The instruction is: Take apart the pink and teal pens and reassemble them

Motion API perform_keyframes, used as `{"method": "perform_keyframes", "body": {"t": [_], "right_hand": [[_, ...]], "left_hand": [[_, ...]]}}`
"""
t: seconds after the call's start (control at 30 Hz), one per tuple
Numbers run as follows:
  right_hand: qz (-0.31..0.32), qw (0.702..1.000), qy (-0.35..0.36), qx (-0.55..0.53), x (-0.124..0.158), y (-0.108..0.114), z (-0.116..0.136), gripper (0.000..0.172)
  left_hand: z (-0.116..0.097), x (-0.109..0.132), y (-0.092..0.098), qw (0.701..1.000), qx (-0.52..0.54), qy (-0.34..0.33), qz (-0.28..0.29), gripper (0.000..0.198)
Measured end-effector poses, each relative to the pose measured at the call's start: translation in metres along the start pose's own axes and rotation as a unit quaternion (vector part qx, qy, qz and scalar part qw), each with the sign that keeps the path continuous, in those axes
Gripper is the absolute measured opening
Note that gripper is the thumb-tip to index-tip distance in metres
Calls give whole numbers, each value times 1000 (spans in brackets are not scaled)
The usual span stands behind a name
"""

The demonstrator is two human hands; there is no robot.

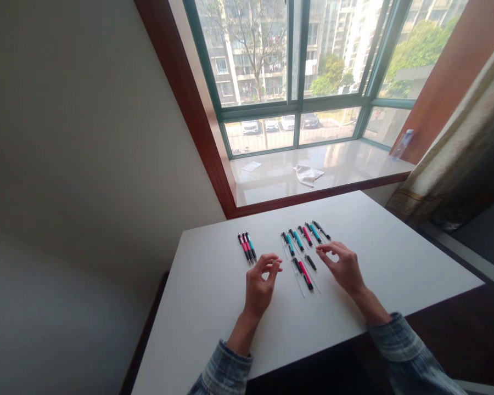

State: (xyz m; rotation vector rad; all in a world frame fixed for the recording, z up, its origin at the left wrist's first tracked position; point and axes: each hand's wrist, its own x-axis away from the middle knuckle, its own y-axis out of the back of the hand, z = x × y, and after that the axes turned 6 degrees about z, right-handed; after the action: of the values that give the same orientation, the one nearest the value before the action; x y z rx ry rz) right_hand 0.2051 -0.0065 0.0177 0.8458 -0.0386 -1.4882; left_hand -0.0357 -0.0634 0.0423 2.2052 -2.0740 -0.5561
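Observation:
My left hand (260, 285) hovers over the table with thumb and forefinger pinched together; whatever sits in the pinch is too small to make out. Opposite it, my right hand (344, 270) is also pinched, its fingertips near a short black pen part (310, 262). Between the hands lie a red pen barrel (306, 275) and thin pen refills (298, 278). Behind these is a row of pen parts in teal (298, 240), red (307, 236) and black (321, 230), with refills alongside. Three whole-looking pens (247, 247) lie side by side beyond my left hand.
The white table (214, 296) meets a wall on the left and a windowsill (267, 184) at the back. On the sill are a crumpled cloth (308, 174), a flat white piece (251, 166) and a clear bottle (402, 145). A curtain (448, 131) hangs at the right.

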Motion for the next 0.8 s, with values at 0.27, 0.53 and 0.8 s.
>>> {"method": "perform_keyframes", "body": {"t": [0.27, 0.53, 0.8], "right_hand": [[62, 976, -76, -195, 67, -64, 89, 15], [25, 963, -110, -244, 72, -77, 89, 15], [-7, 959, -132, -251, 74, -78, 86, 18]], "left_hand": [[4, -3, 0, 994, 106, 0, -18, 20], [2, -5, 5, 979, 196, 56, -12, 26], [8, -5, 6, 975, 205, 72, -38, 29]]}}
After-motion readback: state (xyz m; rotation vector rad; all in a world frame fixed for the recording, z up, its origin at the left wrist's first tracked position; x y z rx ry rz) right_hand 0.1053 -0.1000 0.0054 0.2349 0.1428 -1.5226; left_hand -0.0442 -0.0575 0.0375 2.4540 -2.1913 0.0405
